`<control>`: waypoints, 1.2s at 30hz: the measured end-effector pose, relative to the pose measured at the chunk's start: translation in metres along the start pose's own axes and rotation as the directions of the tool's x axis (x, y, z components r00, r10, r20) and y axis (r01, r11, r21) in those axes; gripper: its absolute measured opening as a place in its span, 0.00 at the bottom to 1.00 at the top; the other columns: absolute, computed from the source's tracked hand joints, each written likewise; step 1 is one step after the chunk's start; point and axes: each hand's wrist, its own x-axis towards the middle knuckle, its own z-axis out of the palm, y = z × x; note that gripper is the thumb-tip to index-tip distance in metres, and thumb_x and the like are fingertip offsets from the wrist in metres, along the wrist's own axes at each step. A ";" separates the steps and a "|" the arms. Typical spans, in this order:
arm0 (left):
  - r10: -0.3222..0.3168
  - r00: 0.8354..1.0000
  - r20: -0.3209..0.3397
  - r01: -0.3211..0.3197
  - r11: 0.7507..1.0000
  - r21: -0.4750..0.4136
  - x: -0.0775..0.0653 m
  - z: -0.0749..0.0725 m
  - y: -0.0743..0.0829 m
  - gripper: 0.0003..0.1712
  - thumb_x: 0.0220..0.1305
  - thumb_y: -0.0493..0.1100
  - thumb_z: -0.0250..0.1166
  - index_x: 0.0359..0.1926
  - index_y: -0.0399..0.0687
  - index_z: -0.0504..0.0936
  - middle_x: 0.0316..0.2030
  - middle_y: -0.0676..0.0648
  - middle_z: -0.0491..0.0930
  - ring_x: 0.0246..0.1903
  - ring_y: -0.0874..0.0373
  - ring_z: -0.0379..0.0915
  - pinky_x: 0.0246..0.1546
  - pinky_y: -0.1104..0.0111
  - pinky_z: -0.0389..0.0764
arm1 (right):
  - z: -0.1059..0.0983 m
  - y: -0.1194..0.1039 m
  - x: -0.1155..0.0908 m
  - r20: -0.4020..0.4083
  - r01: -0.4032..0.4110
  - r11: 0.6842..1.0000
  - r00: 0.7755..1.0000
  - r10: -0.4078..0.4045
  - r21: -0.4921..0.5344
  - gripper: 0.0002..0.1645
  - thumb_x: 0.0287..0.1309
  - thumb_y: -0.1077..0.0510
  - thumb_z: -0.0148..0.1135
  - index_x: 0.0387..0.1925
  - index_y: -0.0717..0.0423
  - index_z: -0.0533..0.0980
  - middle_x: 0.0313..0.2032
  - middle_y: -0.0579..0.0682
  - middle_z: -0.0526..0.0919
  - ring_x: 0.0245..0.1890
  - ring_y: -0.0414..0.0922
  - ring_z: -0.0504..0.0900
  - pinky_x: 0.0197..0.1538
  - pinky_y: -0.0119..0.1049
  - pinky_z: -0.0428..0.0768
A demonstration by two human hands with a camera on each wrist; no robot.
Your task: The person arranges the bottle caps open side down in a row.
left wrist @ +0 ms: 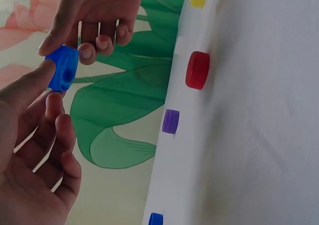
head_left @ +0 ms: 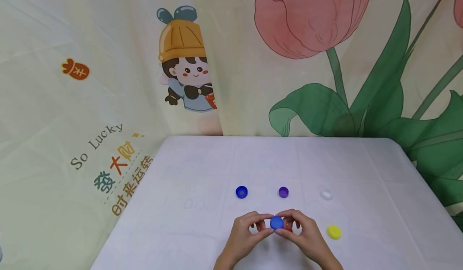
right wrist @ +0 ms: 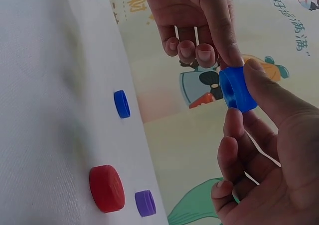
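From the head view, my left hand [head_left: 244,236] and right hand [head_left: 307,236] both pinch the blue cap [head_left: 276,222] by its rim, thumbs below and forefingers above, in front of me over the bench [head_left: 195,161]. Beyond it lie a darker blue cap [head_left: 241,192], a purple cap [head_left: 283,192] and a white cap [head_left: 326,194]; a yellow cap [head_left: 334,232] sits to the right. A red cap [head_left: 289,230] shows partly behind my right fingers, so it is the likeliest thing to get in my way if I lower my hands there.

From the left wrist, the blue cap hangs well clear of the bench, its hollow side visible. It looks like light, stiff plastic, perhaps a little slippery and hardly fragile; I judge the side wall the best hold.

From the right wrist, my thumbs meet near that wall, other fingers loosely bent; the red cap rests apart, near the purple one.
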 end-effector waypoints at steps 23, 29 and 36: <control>-0.167 0.979 -0.113 0.180 0.977 0.115 -0.023 -0.037 -0.040 0.12 0.50 0.42 0.71 0.39 0.52 0.85 0.20 0.62 0.71 0.22 0.69 0.67 0.23 0.72 0.71 | 0.068 0.014 0.031 0.006 0.024 0.999 1.000 -0.024 -0.029 0.15 0.44 0.46 0.71 0.35 0.44 0.79 0.22 0.34 0.72 0.24 0.37 0.70 0.28 0.29 0.69; -0.261 0.960 -0.106 0.274 0.953 0.133 -0.041 -0.044 -0.055 0.13 0.48 0.41 0.72 0.38 0.50 0.85 0.20 0.61 0.71 0.19 0.70 0.65 0.19 0.76 0.69 | 0.090 0.024 0.029 0.099 0.053 0.996 0.994 -0.046 -0.072 0.15 0.49 0.45 0.67 0.36 0.47 0.78 0.21 0.34 0.70 0.23 0.35 0.68 0.27 0.26 0.67; -0.339 0.941 -0.023 0.339 0.931 0.134 -0.048 -0.048 -0.065 0.14 0.49 0.42 0.71 0.39 0.46 0.84 0.20 0.59 0.71 0.18 0.70 0.63 0.18 0.76 0.68 | 0.101 0.031 0.025 0.123 0.034 0.984 0.992 -0.012 -0.174 0.15 0.50 0.44 0.66 0.37 0.47 0.79 0.21 0.34 0.69 0.24 0.34 0.66 0.28 0.25 0.65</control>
